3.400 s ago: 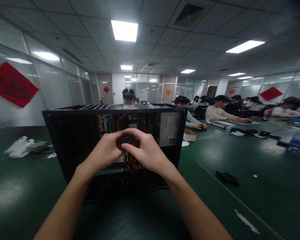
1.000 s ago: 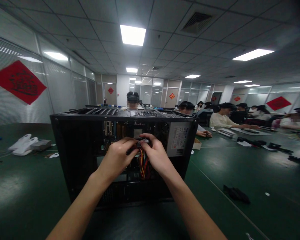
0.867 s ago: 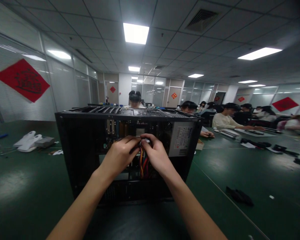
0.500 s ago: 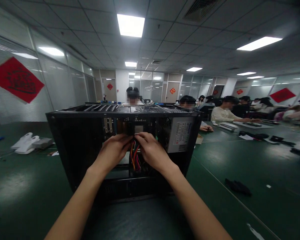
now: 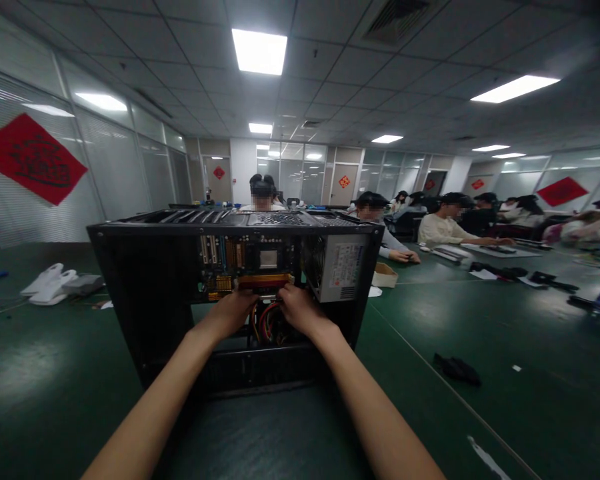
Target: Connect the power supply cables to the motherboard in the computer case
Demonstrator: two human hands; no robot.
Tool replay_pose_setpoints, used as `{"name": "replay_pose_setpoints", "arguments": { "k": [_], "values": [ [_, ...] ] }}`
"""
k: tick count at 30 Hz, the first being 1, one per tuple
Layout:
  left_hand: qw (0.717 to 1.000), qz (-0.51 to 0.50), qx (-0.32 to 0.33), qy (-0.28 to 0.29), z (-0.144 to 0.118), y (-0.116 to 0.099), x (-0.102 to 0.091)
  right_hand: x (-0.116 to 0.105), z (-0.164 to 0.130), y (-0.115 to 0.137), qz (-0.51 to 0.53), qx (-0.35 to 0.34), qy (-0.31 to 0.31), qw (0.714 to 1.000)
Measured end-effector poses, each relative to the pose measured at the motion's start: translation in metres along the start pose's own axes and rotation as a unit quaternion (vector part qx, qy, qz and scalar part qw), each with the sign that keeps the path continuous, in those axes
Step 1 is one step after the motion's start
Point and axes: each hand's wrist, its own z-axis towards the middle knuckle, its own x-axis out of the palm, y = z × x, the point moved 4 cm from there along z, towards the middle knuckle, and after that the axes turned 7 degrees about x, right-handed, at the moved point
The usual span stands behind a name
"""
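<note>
Both hands have dropped lower inside the open computer case compared to a second ago. Back then they were pinched together up around a small connector near the middle of the motherboard, blocking most of it from view. Now the left hand and right hand sit side by side, a little apart, down at the bundle of red, yellow and orange cables just below the board's lower edge. Fingers are curled in toward the wires, but honestly I can't tell if either hand is actually gripping anything, it's too dark in there.

What that opens up: the CPU area and the orange slots on the board are now in plain sight, with the power supply off to the right of them. So my guess is the fiddling at the connector is done with, and the attention has moved to the cable bundle.

Case stands on the green table, other people working further down it
</note>
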Motion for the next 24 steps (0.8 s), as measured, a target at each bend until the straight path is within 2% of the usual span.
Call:
{"name": "replay_pose_setpoints", "arguments": {
  "k": [5,11,14,18,24],
  "values": [
    [0.996,0.079,-0.021,0.031,0.002,-0.011,-0.003,0.001,-0.001,0.007,0.018,-0.009,0.0,1.0],
    [0.993,0.111,-0.022,0.032,0.002,-0.017,-0.007,0.004,-0.002,0.007,0.037,-0.001,0.012,0.999],
    [0.994,0.101,-0.029,0.032,0.003,-0.017,-0.007,0.004,-0.003,0.006,0.053,0.014,0.017,0.998],
    [0.996,0.076,-0.035,0.022,0.001,-0.016,-0.006,0.004,-0.002,0.012,0.061,0.003,0.01,0.998],
    [0.997,-0.033,-0.064,-0.039,0.0,-0.007,0.001,0.003,-0.001,0.021,0.008,-0.032,-0.026,0.999]
  ]
}}
